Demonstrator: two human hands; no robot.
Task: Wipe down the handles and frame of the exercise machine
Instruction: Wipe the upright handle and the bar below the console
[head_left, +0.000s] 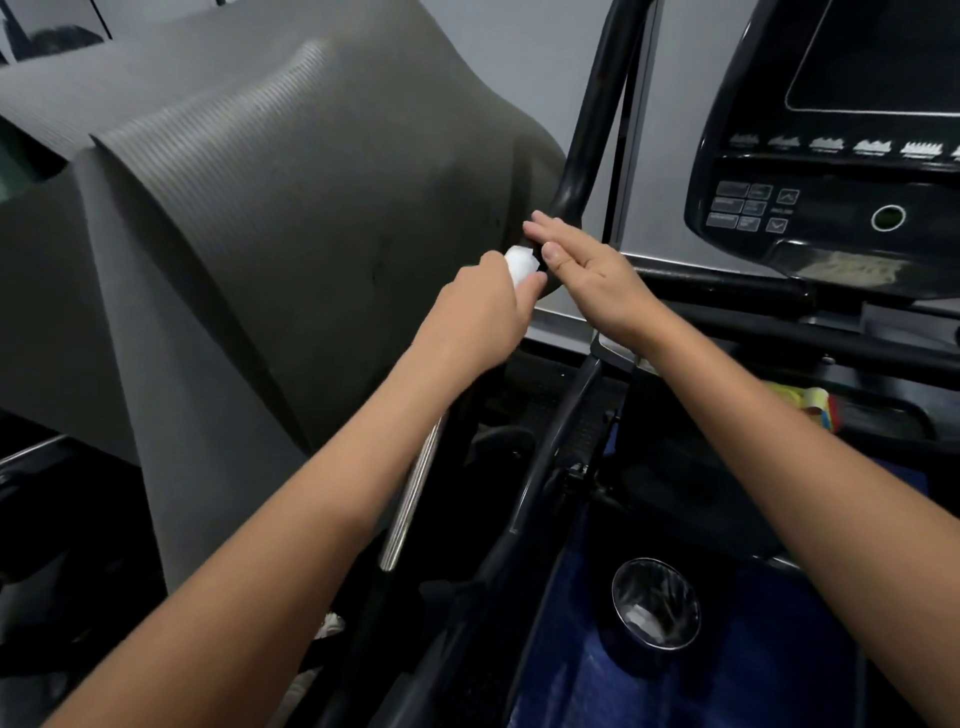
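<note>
Gripping white wipe (521, 264), left hand (480, 306) at black handle (587, 150); right hand (592, 275) flat; grey mats (291, 218) beside.

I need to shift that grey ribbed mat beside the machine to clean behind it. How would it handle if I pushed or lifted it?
The grey mat would probably flop: it hangs in soft curves. Its ribbed face likely resists slipping. Large as it is, it may be awkward for one hand.

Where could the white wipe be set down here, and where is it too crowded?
Open: the draped grey mat left of the left hand, though it slopes. Crowded: around the black handle, where the left hand grips the white wipe beside the right hand; the console is all buttons.
</note>
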